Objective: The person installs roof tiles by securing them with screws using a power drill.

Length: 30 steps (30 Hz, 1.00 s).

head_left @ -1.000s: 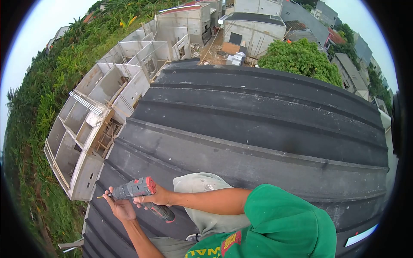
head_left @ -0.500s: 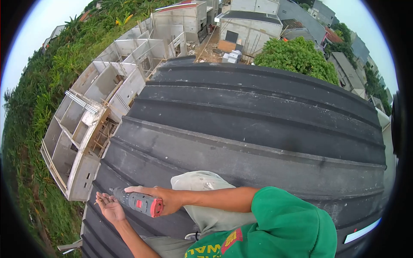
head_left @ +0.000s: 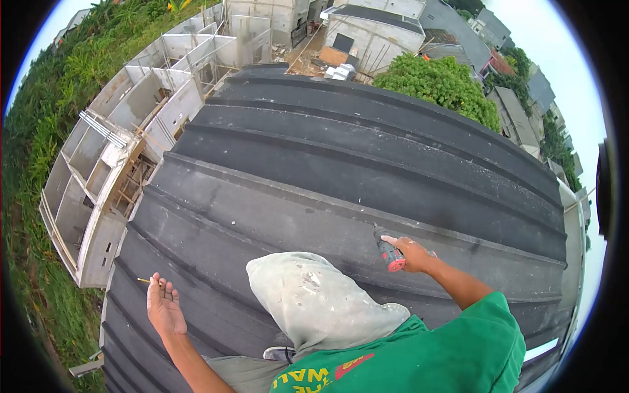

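My right hand (head_left: pixel 414 254) grips a black-and-red cordless drill (head_left: pixel 389 252), its bit end facing up the roof and close to a raised rib of the dark metal roofing (head_left: pixel 295 208). On the left, my left hand (head_left: pixel 166 306) is palm up with the fingers curled. A thin, pale tan cigarette (head_left: pixel 143 280) sticks out between its fingertips. My bent knee in dusty, pale trousers (head_left: pixel 308 288) lies between the two hands.
Past the roof's left edge (head_left: pixel 118 252) is a drop to unfinished, roofless concrete walls (head_left: pixel 128 134) and green plants (head_left: pixel 46 170). A leafy tree (head_left: pixel 439 88) and houses stand beyond the far edge. Raised ribs cross the roof surface.
My right hand has carried the drill away from my left hand, over to the right of my knee. My left hand stays at left, fingers more upright. The view has shifted slightly.
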{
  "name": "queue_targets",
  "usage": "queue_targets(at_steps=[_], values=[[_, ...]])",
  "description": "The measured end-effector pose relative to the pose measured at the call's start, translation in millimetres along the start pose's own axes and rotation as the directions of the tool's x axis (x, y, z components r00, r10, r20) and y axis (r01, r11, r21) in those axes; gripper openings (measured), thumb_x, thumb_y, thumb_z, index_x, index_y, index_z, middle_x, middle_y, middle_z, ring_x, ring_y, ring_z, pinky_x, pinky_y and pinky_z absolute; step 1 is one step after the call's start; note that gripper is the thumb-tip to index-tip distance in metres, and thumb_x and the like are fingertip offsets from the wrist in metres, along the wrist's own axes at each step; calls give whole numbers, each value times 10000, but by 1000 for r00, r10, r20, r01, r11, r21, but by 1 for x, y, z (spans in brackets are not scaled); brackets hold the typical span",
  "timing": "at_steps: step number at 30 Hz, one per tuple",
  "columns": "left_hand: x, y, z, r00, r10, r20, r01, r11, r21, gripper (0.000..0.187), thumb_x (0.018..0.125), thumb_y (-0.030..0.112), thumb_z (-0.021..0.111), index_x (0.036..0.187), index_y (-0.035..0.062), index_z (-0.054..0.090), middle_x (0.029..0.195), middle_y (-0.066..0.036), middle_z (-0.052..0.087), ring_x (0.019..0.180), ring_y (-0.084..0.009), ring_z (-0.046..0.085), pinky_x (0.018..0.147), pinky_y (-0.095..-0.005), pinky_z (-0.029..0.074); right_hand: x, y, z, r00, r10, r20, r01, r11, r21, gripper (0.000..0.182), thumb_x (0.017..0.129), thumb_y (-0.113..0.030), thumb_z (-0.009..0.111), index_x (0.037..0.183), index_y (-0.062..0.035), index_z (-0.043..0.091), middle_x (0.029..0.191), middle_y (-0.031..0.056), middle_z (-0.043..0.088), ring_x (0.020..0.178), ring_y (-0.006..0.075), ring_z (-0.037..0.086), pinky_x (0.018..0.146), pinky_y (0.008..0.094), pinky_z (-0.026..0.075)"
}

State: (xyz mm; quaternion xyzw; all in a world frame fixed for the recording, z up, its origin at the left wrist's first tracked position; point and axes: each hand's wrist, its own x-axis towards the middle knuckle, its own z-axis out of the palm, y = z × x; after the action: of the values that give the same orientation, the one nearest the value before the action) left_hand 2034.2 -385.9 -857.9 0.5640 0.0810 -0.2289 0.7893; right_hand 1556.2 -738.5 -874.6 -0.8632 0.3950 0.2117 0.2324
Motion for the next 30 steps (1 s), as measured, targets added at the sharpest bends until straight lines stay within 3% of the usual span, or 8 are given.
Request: queue_targets(at_steps=[2, 4, 5, 7, 15, 22, 29, 30], values=[[-7, 1, 11, 1000, -14, -16, 15, 999, 43, 270, 979, 265, 641, 1175, 79, 648, 960, 44, 628, 870, -60, 578, 766, -224, 444, -12, 49, 42, 998, 25, 54, -22, 998, -62, 954, 748, -84, 775, 1531, -361, 305, 1250, 140, 563, 1215, 346, 539, 990, 451, 483], [-7, 0, 12, 1000, -22, -22, 24, 994, 103, 270, 980, 266, 640, 1175, 81, 647, 965, 44, 629, 875, -59, 578, 765, -223, 443, -23, 80, 72, 999, 32, 36, -22, 968, -251, 824, 828, -121, 685, 1522, -383, 327, 1188, 154, 566, 1168, 342, 543, 1017, 438, 447], [-6, -3, 11, 999, -26, -22, 29, 993, 116, 280, 982, 266, 639, 1187, 76, 642, 965, 45, 630, 878, -58, 579, 766, -224, 443, -26, 97, 85, 998, 34, 45, -22, 970, -244, 824, 828, -121, 685, 1522, -383, 327, 1188, 154, 566, 1168, 342, 543, 1017, 438, 447], [-2, -6, 12, 999, -32, -15, 33, 990, 134, 291, 984, 266, 637, 1199, 71, 637, 966, 45, 631, 880, -57, 579, 768, -224, 443, -27, 120, 106, 998, 51, -42, -63, 937, -345, 790, 857, -90, 618, 1517, -413, 327, 1194, 147, 551, 1169, 327, 529, 1021, 425, 443], [8, -20, 14, 999, -50, -19, 54, 959, 279, 372, 990, 223, 631, 1326, 75, 571, 1054, 32, 677, 916, -75, 623, 773, -236, 456, -17, 157, 146, 989, 84, -122, -126, 908, -399, 794, 872, -19, 539, 1530, -402, 313, 1232, 168, 522, 1189, 349, 491, 1035, 451, 409], [5, -24, 18, 998, -59, -12, 60, 962, 266, 355, 974, 161, 642, 1298, 33, 575, 1056, -18, 691, 930, -108, 644, 788, -236, 483, -26, 169, 157, 977, 158, -141, -201, 903, -380, 771, 894, -33, 514, 1540, -390, 292, 1267, 194, 503, 1202, 365, 483, 1054, 472, 385], [7, -25, 16, 997, -68, -45, 76, 973, 217, 326, 952, 145, 663, 1254, 37, 605, 911, 10, 651, 847, -118, 650, 735, -239, 491, -29, 147, 157, 955, 263, -136, -294, 891, -345, 808, 907, -32, 513, 1579, -336, 182, 1456, 275, 375, 1365, 433, 373, 1133, 507, 309], [6, -23, 15, 996, -87, -28, 91, 969, 228, 316, 946, 142, 669, 1239, 37, 614, 890, 16, 641, 839, -119, 650, 727, -238, 490, -27, 147, 161, 926, 340, -162, -375, 871, -318, 820, 905, -36, 520, 1587, -309, 154, 1483, 289, 342, 1387, 440, 348, 1143, 509, 294]])
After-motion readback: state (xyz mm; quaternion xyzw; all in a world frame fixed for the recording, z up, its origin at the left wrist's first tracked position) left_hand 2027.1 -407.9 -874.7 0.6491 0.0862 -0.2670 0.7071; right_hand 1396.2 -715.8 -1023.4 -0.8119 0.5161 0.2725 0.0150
